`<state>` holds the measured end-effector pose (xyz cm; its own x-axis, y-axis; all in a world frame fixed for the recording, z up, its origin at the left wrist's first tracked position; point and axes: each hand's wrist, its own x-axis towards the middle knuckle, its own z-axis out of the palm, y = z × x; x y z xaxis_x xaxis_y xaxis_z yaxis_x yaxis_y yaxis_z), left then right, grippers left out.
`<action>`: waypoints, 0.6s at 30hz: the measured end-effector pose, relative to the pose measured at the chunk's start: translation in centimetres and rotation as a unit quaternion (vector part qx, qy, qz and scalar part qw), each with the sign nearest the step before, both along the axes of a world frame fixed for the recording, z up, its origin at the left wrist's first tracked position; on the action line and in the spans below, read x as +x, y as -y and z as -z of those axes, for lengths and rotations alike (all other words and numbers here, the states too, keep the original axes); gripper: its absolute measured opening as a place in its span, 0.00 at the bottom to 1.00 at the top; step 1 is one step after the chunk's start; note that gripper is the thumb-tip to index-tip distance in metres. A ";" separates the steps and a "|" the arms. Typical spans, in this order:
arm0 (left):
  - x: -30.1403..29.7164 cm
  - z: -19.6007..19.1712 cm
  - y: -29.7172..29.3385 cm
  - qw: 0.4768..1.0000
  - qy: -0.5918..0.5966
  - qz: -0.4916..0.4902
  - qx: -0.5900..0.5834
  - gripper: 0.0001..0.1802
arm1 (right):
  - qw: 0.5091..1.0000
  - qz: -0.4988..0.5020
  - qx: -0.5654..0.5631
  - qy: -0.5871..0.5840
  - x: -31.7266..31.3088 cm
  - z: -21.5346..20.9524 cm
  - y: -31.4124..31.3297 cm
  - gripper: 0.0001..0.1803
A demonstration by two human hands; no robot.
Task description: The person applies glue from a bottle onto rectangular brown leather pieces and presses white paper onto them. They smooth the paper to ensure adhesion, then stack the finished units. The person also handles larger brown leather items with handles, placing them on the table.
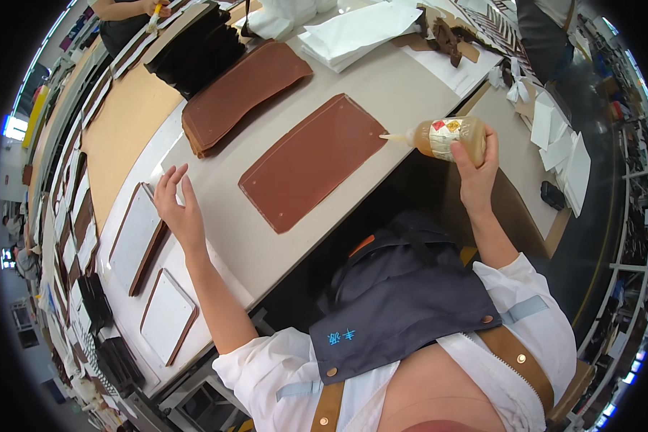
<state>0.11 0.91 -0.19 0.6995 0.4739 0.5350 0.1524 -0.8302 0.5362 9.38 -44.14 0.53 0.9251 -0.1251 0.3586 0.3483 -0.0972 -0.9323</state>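
Observation:
My right hand is wrapped round a clear squeeze bottle of amber liquid, tipped on its side. Its pale nozzle points left, over the right corner of a flat reddish-brown leather panel. The panel lies on the light table, with small holes near its corners. My left hand is raised with its fingers apart and holds nothing. Nearest to it is a stack of brown-edged pieces with a white top; a smaller white-topped stack lies closer to me.
Behind the panel sit a pile of brown leather panels and a tall black stack. White sheets lie at the far side. Another person's hand holds a brush at the far left. White scraps cover the right side table.

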 end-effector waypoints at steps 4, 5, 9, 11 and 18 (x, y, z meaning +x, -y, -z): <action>0.1 0.3 -0.4 1.000 0.009 0.002 0.002 0.12 | 1.000 -0.015 -0.002 0.006 -0.9 0.1 -0.8 0.27; 0.1 0.3 -0.3 1.000 0.010 0.000 0.004 0.11 | 1.000 -0.018 -0.015 0.007 -1.2 0.0 -1.0 0.27; 0.0 0.5 -0.7 1.000 0.017 -0.001 0.014 0.12 | 0.998 -0.037 -0.046 0.014 -2.2 0.0 -1.9 0.29; 0.1 0.5 -0.7 1.000 0.015 -0.003 0.017 0.11 | 0.997 -0.054 -0.044 0.013 -2.9 0.0 -2.5 0.30; 0.0 0.6 -1.0 0.999 0.039 -0.016 0.033 0.11 | 0.991 -0.126 -0.037 0.030 -4.6 0.2 -4.5 0.33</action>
<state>0.16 1.89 -0.77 0.6396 0.4574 0.6178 0.1396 -0.8594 0.4918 4.76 -39.62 0.30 0.9004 0.1355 0.4134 0.4246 -0.0670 -0.9029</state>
